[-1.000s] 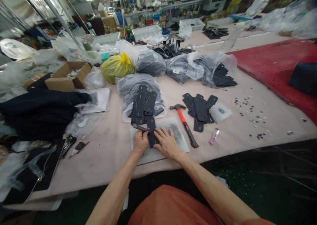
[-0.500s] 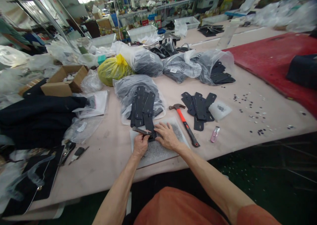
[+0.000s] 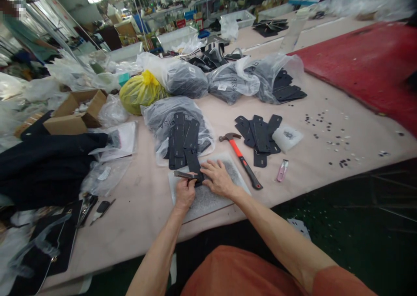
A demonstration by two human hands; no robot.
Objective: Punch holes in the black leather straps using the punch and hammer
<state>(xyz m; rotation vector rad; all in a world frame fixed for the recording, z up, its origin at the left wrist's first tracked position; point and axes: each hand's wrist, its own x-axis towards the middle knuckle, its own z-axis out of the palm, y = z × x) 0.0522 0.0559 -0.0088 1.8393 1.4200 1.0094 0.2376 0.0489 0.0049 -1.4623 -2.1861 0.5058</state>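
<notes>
My left hand (image 3: pixel 185 193) is closed in a pinch around a dark metal bar-like tool (image 3: pixel 184 174), which lies nearly level over the end of a black strip (image 3: pixel 193 161). Its working end is hidden by my fingers. My right hand (image 3: pixel 217 179) lies with fingers spread on the pale, scuffed board (image 3: pixel 208 204), fingertips touching the strip's right edge. Beyond my hands, several black strips with slots (image 3: pixel 177 139) are piled on a clear plastic bag (image 3: pixel 156 122). A claw hammer (image 3: pixel 240 159) with a red and black handle rests right of the board.
To the right lie another pile of black strips (image 3: pixel 260 135), a whitish block (image 3: pixel 287 138), a pink cutter (image 3: pixel 282 171) and scattered small discs. Filled plastic bags (image 3: pixel 187 81) line the back. Dark fabric (image 3: pixel 42 165) and a cardboard box (image 3: pixel 76 113) are at left; a person (image 3: pixel 29 37) stands beyond.
The whole view has shifted slightly, with the table things moving a little to the left. Both hands keep nearly the same place on the strip and board.
</notes>
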